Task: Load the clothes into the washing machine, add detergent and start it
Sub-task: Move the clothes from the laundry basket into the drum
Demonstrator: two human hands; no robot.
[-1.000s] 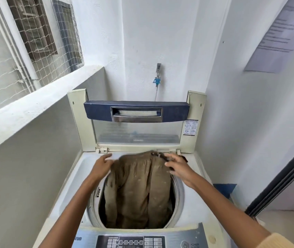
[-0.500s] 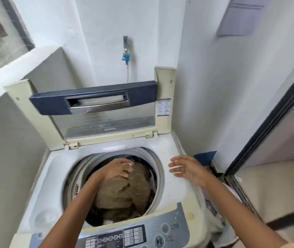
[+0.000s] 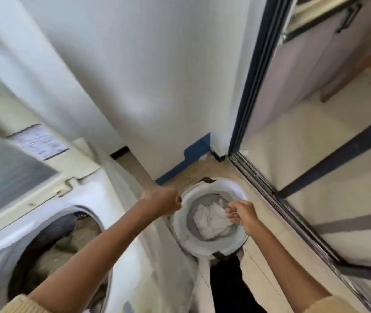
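Note:
The top-loading washing machine [image 3: 103, 199] stands at the left with its lid up, and olive-brown clothes [image 3: 67, 245] lie in its drum. A round white laundry basket [image 3: 220, 188] sits on the floor to its right, holding a crumpled white garment [image 3: 211, 222]. My left hand [image 3: 164, 199] is closed at the basket's left rim. My right hand [image 3: 241, 213] reaches into the basket from the right, its fingers curled onto the white garment's edge.
A white wall [image 3: 157, 86] rises behind the basket, with a blue skirting [image 3: 193, 154] at its foot. A dark sliding-door track [image 3: 293, 211] runs along the right of the basket. Beyond it lies a pale tiled floor [image 3: 326, 143].
The view has swung right and down from the drum to the floor basket. My left hand left the olive clothes in the drum; both hands moved to the basket.

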